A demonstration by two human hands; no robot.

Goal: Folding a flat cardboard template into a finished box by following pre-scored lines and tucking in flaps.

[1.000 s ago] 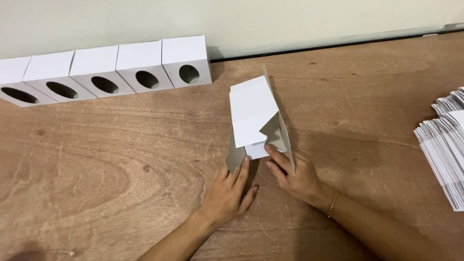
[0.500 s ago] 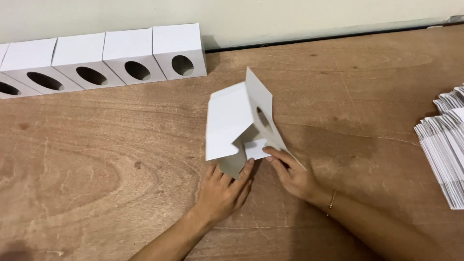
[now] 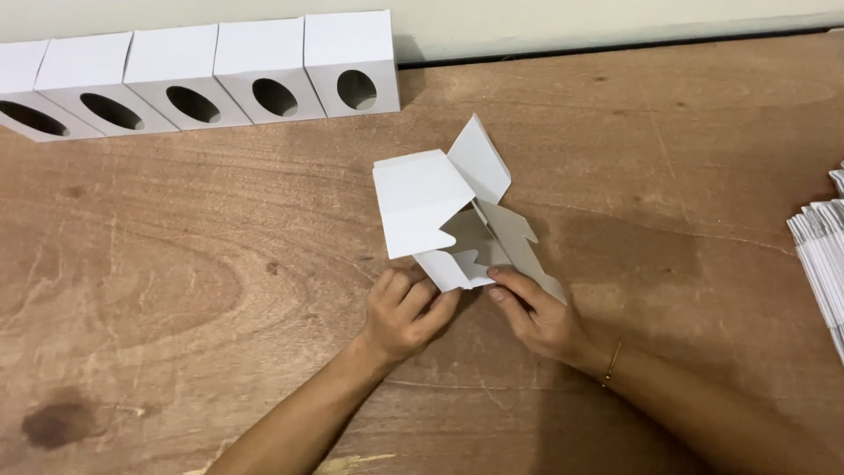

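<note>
Head view gives me one half-folded white cardboard box blank lying on the wooden table, and I take it as my landmark. I count five finished white boxes in a row, well beyond the blank to its left, against the pale wall, each with one oval hole in its front face. One stack of flat white blanks sits far to the blank's right, cut by the frame edge. My left hand rests just below the blank, fingers curled together and pressing its lower flap. My right hand is beside it, thumb and forefinger pinching the small bottom tab; a thin bracelet circles that wrist.
</note>
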